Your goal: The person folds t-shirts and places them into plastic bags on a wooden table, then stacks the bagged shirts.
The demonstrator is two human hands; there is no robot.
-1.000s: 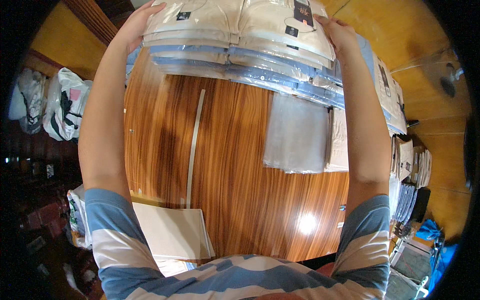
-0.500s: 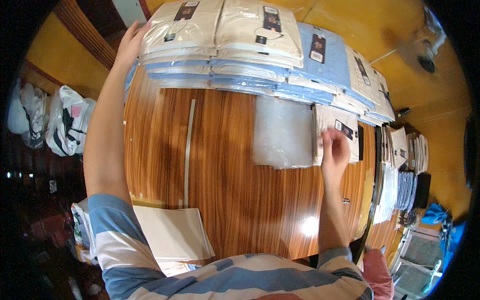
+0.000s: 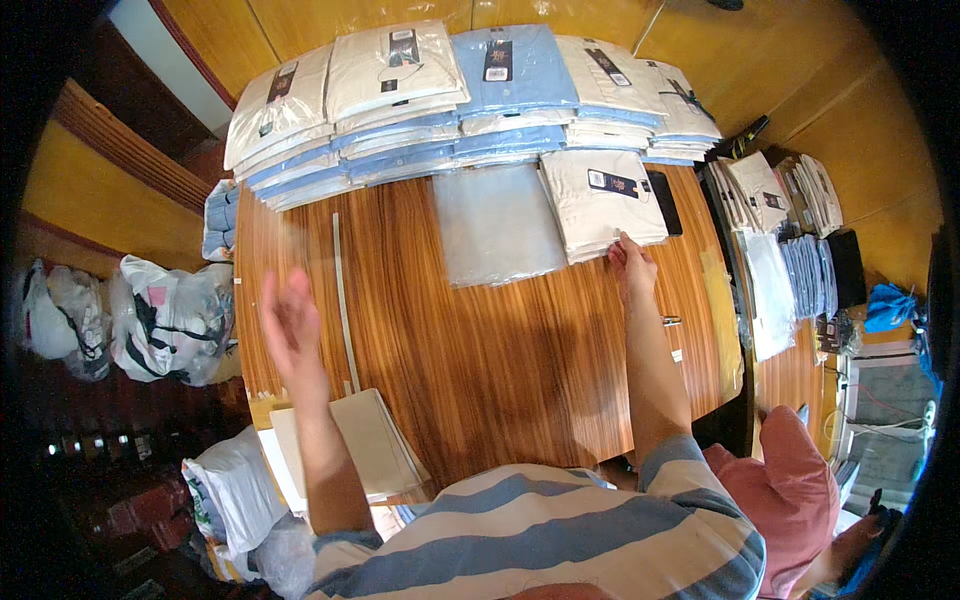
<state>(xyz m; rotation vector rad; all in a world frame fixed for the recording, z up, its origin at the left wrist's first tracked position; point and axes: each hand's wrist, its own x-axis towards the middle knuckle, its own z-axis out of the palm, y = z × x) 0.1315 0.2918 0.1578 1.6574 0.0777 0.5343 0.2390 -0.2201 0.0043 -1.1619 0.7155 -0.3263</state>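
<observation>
My left hand [image 3: 291,325], slightly smeared by motion, hovers above the left side of the brown wooden table [image 3: 400,330]. Its fingers are stretched out and it holds nothing. At the near edge of a pile of folded cream shirts [image 3: 592,215], my right hand [image 3: 634,268] has its fingertips closed on the edge of the top shirt, which bears a dark hang tag. Beside that pile, on its left, lies a stack of clear plastic bags [image 3: 500,228]. Bagged cream and blue shirts [image 3: 510,95] stand in high stacks along the table's far edge.
Cream cardboard sheets [image 3: 365,440] lie at the near left corner. A black flat object [image 3: 663,203] sits right of the cream pile. More folded shirts [image 3: 805,275] occupy a side surface at right. Full plastic bags [image 3: 170,315] stand at left; a person in red [image 3: 785,480] is near right.
My left hand has left the far left stack and come back toward me over the table. My right hand has moved to the cream pile's near edge. The view has shifted.
</observation>
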